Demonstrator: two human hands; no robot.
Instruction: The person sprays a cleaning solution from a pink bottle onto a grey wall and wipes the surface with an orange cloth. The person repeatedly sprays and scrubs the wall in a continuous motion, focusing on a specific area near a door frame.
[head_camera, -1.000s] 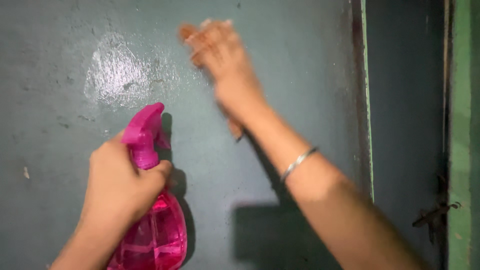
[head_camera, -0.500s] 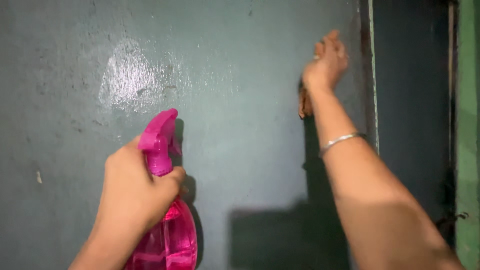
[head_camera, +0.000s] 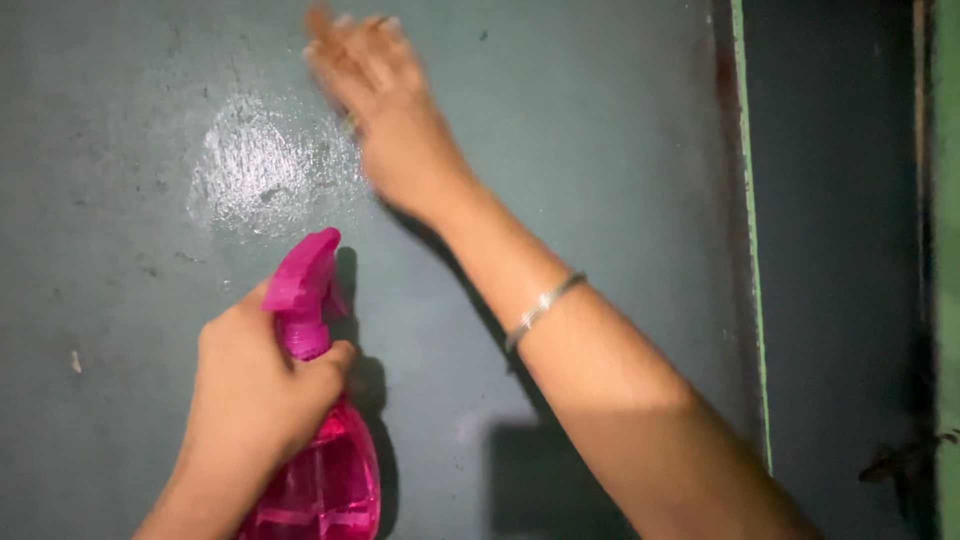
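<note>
My left hand (head_camera: 255, 390) grips the neck of a pink see-through spray bottle (head_camera: 325, 485), whose nozzle points up and to the right, close to a grey-green wall (head_camera: 600, 150). My right hand (head_camera: 385, 120) lies flat against the wall at the top, blurred by motion, just right of a shiny wet patch (head_camera: 260, 165). A brown cloth that showed under this palm a moment ago is now hidden by the hand. A thin silver bracelet (head_camera: 540, 308) sits on my right forearm.
A green painted strip (head_camera: 750, 250) edges the wall on the right, with a dark recess (head_camera: 840, 250) beyond it. A rusty latch (head_camera: 900, 460) hangs at the lower right, and a second green strip runs along the far right edge.
My right hand swept from the upper middle of the wall to its right edge, then back left to the wet patch. The left hand and bottle stayed almost still.
</note>
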